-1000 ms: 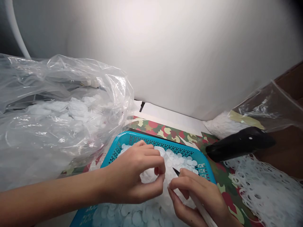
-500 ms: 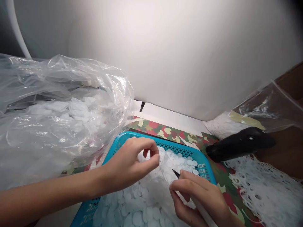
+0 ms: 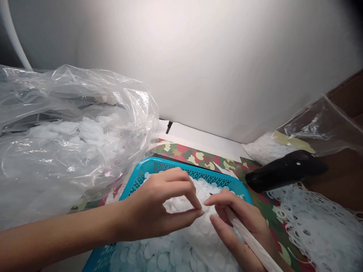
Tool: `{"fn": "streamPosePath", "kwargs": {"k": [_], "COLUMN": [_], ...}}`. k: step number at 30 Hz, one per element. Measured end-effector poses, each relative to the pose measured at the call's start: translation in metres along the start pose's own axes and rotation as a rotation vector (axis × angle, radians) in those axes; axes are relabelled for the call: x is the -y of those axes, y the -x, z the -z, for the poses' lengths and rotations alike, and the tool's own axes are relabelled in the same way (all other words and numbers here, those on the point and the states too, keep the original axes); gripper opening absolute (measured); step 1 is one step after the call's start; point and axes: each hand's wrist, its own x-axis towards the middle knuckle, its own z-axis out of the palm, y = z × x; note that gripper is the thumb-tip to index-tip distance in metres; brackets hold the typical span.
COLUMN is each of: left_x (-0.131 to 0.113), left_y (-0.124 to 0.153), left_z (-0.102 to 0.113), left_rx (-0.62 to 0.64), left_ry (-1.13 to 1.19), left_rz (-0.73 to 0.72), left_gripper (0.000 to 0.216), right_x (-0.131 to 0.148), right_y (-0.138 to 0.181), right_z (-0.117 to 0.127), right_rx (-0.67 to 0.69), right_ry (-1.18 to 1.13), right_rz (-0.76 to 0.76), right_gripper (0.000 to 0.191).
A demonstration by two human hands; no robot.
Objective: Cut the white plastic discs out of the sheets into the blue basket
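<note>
A blue plastic basket (image 3: 159,166) holds a heap of small white round discs (image 3: 170,253). My left hand (image 3: 159,211) hovers over the heap, thumb and fingers pinched together on a white disc. My right hand (image 3: 238,226) is closed around a white pen-like tool (image 3: 252,243) that runs back towards my wrist; its fingertips meet my left fingertips over the discs. The tool's tip is hidden behind the fingers.
A large clear plastic bag (image 3: 70,128) of white material fills the left. A black tool (image 3: 283,172) lies at right on the camouflage-patterned mat (image 3: 198,155). White punched sheet (image 3: 320,226) lies at lower right, another clear bag (image 3: 317,128) behind it. A white wall stands behind.
My left hand pulled back left, then returned to meet my right fingertips. My right hand moved up and left a little; the tool's dark tip, seen earlier, is now hidden.
</note>
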Motion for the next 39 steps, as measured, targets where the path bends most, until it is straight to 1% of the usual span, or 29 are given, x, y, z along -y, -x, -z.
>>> {"fn": "streamPosePath", "kwargs": {"k": [2, 6, 8, 11, 12, 14, 16, 17, 19, 23, 25, 27, 28, 31, 33, 34, 36, 39], "left_x": [0.0, 0.0, -0.001, -0.003, -0.003, -0.004, -0.004, -0.003, -0.002, -0.001, 0.0, 0.0, 0.0, 0.002, 0.003, 0.004, 0.005, 0.006], "left_y": [0.0, 0.0, 0.001, 0.002, 0.002, 0.003, 0.003, 0.003, 0.003, 0.0, -0.001, -0.003, -0.003, -0.004, -0.004, -0.004, -0.004, -0.005], "left_z": [0.001, 0.001, 0.002, 0.003, 0.003, 0.003, 0.003, 0.003, 0.003, 0.001, 0.0, 0.0, 0.0, 0.0, 0.0, 0.001, 0.001, 0.002], "left_rx": [0.005, 0.015, 0.021, 0.062, 0.073, 0.079, 0.088, 0.097, 0.118, 0.114, 0.104, 0.1, 0.1, 0.109, 0.135, 0.155, 0.19, 0.207], "left_ry": [-0.027, -0.102, -0.139, -0.139, -0.112, -0.032, 0.041, 0.068, 0.116, 0.259, 0.357, 0.447, 0.477, 0.515, 0.517, 0.51, 0.481, 0.438], "left_rz": [-0.067, -0.18, -0.208, -0.214, -0.192, -0.083, 0.068, 0.13, 0.197, 0.223, 0.253, 0.302, 0.333, 0.403, 0.42, 0.423, 0.421, 0.411], "left_gripper": [0.005, 0.007, 0.008, 0.009, 0.007, 0.022, 0.035, 0.035, 0.024, 0.012, 0.009, 0.009, 0.009, 0.005, 0.004, 0.006, 0.012, 0.017], "right_x": [0.001, 0.0, -0.002, -0.005, -0.005, -0.006, -0.005, -0.005, -0.003, -0.001, -0.002, -0.003, -0.003, -0.004, -0.005, -0.006, -0.007, -0.007], "right_y": [0.0, 0.0, 0.0, -0.001, -0.001, -0.002, -0.002, -0.002, -0.001, 0.003, 0.004, 0.004, 0.004, 0.003, 0.004, 0.005, 0.008, 0.011], "right_z": [-0.001, -0.004, -0.005, -0.003, -0.002, 0.001, 0.002, 0.002, 0.001, -0.004, -0.004, -0.003, -0.003, -0.004, -0.007, -0.009, -0.01, -0.007], "right_rx": [0.041, 0.038, 0.05, 0.07, 0.074, 0.073, 0.06, 0.045, 0.001, -0.073, -0.099, -0.17, -0.216, -0.37, -0.453, -0.465, -0.41, -0.261], "right_ry": [-0.026, -0.015, -0.008, -0.001, 0.011, 0.05, 0.092, 0.107, 0.113, 0.079, 0.04, -0.047, -0.116, -0.316, -0.359, -0.361, -0.359, -0.292], "right_rz": [0.004, 0.006, 0.024, 0.084, 0.105, 0.138, 0.163, 0.17, 0.167, 0.109, 0.066, 0.03, 0.021, 0.042, 0.031, 0.033, 0.029, 0.057], "right_gripper": [0.011, 0.011, 0.014, 0.013, 0.013, 0.015, 0.017, 0.018, 0.018, 0.012, 0.01, 0.011, 0.014, 0.032, 0.042, 0.046, 0.043, 0.021]}}
